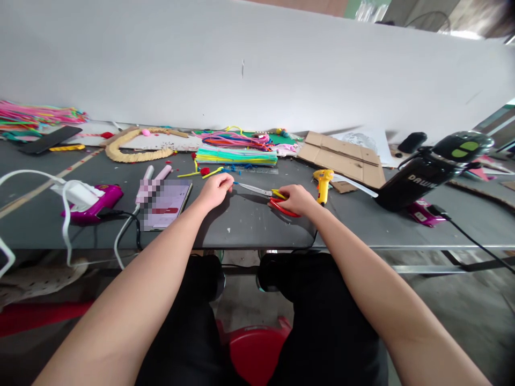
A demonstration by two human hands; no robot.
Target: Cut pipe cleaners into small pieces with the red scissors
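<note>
Head camera shows your right hand gripping the red handles of the scissors, which lie low over the grey table, blades pointing left. Your left hand pinches a short blue pipe cleaner at the blade tips. Just right stands a yellow glue gun; a phone lies left.

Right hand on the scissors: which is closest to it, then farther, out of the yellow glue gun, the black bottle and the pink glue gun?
1. Yellow glue gun, just right of the right hand.
2. Black bottle, farther right.
3. Pink glue gun, far left, past the left hand.
</note>
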